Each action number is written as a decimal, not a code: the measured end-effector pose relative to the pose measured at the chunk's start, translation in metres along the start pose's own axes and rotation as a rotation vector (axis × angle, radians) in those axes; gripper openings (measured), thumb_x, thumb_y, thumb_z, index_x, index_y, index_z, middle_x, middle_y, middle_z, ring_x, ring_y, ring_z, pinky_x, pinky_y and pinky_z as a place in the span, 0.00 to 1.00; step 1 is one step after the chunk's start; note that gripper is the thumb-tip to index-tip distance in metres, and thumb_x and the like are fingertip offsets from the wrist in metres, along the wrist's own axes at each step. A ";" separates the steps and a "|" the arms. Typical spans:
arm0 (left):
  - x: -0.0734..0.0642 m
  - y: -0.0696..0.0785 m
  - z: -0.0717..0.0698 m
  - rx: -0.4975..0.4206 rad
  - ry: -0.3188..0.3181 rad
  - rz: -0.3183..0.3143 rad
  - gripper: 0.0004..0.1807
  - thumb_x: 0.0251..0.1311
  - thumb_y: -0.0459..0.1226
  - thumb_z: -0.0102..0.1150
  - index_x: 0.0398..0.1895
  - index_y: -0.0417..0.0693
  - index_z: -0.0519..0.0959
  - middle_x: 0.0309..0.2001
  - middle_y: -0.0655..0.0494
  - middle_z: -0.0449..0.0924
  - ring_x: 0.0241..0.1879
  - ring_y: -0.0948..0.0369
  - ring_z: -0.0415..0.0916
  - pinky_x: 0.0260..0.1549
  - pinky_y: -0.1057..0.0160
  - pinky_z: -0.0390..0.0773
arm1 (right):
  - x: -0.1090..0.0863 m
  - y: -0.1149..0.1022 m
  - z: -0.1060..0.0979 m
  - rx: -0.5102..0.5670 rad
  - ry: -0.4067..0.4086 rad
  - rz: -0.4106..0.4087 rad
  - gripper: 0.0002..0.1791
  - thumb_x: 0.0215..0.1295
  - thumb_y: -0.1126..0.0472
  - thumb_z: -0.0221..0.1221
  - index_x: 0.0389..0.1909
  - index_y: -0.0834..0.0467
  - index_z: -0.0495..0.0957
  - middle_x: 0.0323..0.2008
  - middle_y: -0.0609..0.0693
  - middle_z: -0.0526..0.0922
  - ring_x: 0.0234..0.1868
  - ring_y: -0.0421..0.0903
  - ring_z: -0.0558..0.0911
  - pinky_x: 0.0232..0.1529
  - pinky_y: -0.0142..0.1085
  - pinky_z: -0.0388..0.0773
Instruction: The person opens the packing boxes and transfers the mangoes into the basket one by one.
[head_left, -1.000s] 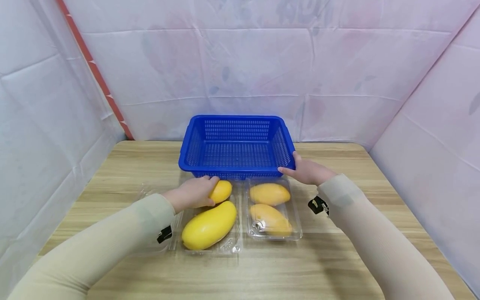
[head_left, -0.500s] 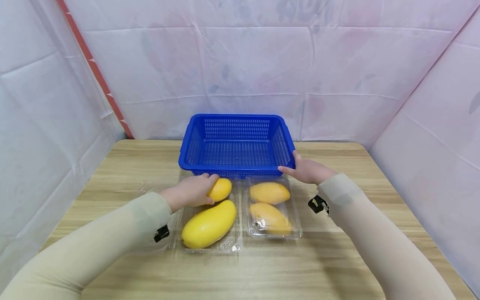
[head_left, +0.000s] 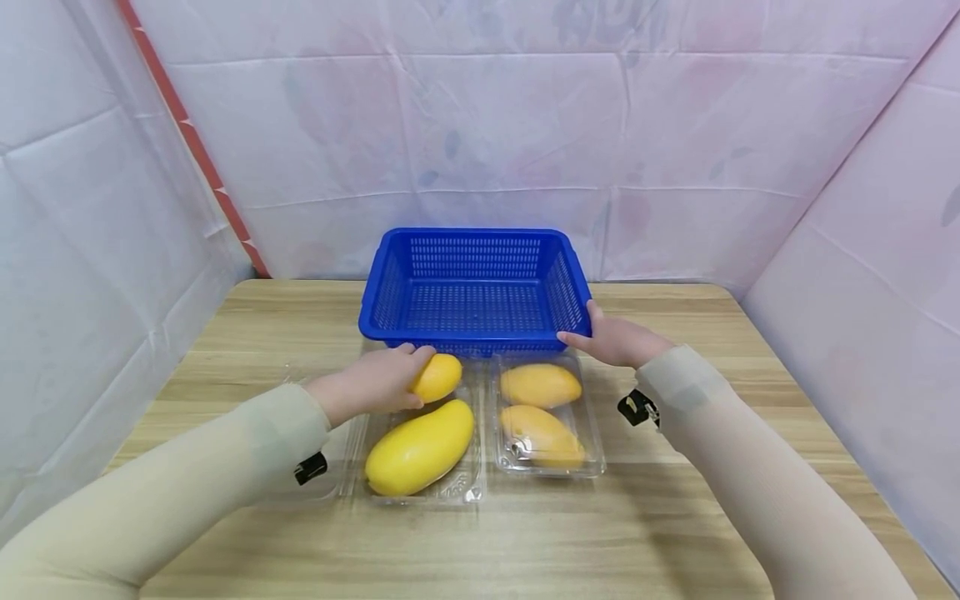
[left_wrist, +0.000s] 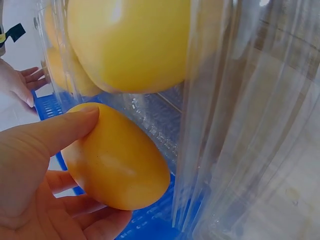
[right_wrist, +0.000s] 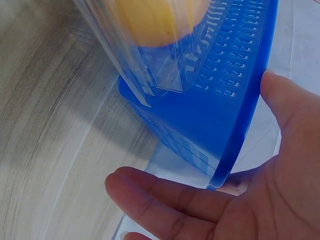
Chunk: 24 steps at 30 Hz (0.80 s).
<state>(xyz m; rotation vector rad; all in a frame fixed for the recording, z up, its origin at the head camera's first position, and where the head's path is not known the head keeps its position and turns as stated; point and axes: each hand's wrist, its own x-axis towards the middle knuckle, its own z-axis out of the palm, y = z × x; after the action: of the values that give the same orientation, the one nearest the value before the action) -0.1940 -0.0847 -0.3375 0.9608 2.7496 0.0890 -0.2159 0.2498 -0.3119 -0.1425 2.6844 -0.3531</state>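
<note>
My left hand (head_left: 375,381) grips a small yellow mango (head_left: 438,377), thumb on one side and fingers on the other. In the left wrist view the thumb lies across the held mango (left_wrist: 122,162). A larger yellow mango (head_left: 420,447) lies just nearer me in a clear plastic clamshell box (head_left: 472,492), whose lid is folded open to the left. My right hand (head_left: 618,340) is at the front right corner of a blue basket (head_left: 472,335). Its thumb touches the basket's rim (right_wrist: 245,117) in the right wrist view, and its other fingers stretch past the corner.
Right of the clamshell box, a second clear plastic box (head_left: 588,467) contains two mangoes (head_left: 542,386). Both boxes sit against the basket's front on a wooden table (head_left: 540,542). Pale printed cloth (head_left: 510,125) walls in the back and both sides.
My left hand and the small mango have shifted slightly left and back, a little away from the large mango. The right hand stays at the basket's corner.
</note>
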 end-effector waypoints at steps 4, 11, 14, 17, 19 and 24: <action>-0.003 0.000 -0.004 -0.003 0.004 0.007 0.37 0.54 0.47 0.65 0.64 0.42 0.62 0.45 0.48 0.74 0.38 0.57 0.73 0.37 0.57 0.75 | -0.001 0.000 -0.001 -0.006 0.006 0.009 0.57 0.64 0.29 0.38 0.68 0.71 0.26 0.63 0.73 0.58 0.61 0.68 0.64 0.58 0.60 0.60; -0.015 0.002 -0.017 -0.036 0.027 0.047 0.36 0.53 0.44 0.66 0.63 0.43 0.63 0.43 0.50 0.73 0.36 0.58 0.72 0.36 0.57 0.75 | -0.003 0.002 -0.003 -0.004 0.018 0.008 0.57 0.62 0.28 0.38 0.69 0.70 0.28 0.64 0.73 0.56 0.61 0.69 0.61 0.57 0.61 0.59; -0.020 0.005 -0.026 -0.051 0.047 0.064 0.38 0.53 0.44 0.66 0.65 0.43 0.61 0.45 0.49 0.73 0.37 0.57 0.72 0.36 0.57 0.75 | -0.003 0.003 -0.004 -0.013 0.024 0.021 0.58 0.61 0.27 0.39 0.70 0.69 0.29 0.64 0.73 0.57 0.61 0.69 0.62 0.57 0.62 0.59; -0.023 0.007 -0.033 -0.056 0.066 0.069 0.38 0.54 0.44 0.66 0.65 0.42 0.61 0.47 0.47 0.73 0.40 0.56 0.72 0.39 0.56 0.75 | -0.002 0.002 -0.005 -0.025 0.034 0.027 0.58 0.61 0.27 0.39 0.70 0.69 0.31 0.66 0.73 0.53 0.62 0.70 0.60 0.57 0.62 0.58; -0.025 0.008 -0.036 -0.051 0.078 0.069 0.39 0.53 0.43 0.67 0.65 0.41 0.61 0.48 0.47 0.73 0.40 0.56 0.72 0.39 0.56 0.75 | -0.001 0.001 -0.006 -0.029 0.050 0.015 0.58 0.61 0.28 0.41 0.70 0.70 0.33 0.67 0.73 0.48 0.63 0.71 0.57 0.58 0.63 0.57; -0.026 0.008 -0.039 -0.033 0.090 0.071 0.39 0.53 0.43 0.67 0.66 0.41 0.61 0.47 0.47 0.73 0.40 0.56 0.72 0.38 0.56 0.75 | 0.001 0.002 -0.006 0.000 0.112 -0.051 0.56 0.62 0.31 0.46 0.68 0.74 0.42 0.68 0.72 0.46 0.63 0.70 0.57 0.58 0.62 0.57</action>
<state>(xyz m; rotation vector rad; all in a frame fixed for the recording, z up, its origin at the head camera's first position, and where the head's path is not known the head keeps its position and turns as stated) -0.1781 -0.0939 -0.2931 1.0705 2.7860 0.1933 -0.2192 0.2529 -0.3080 -0.1971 2.7956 -0.3882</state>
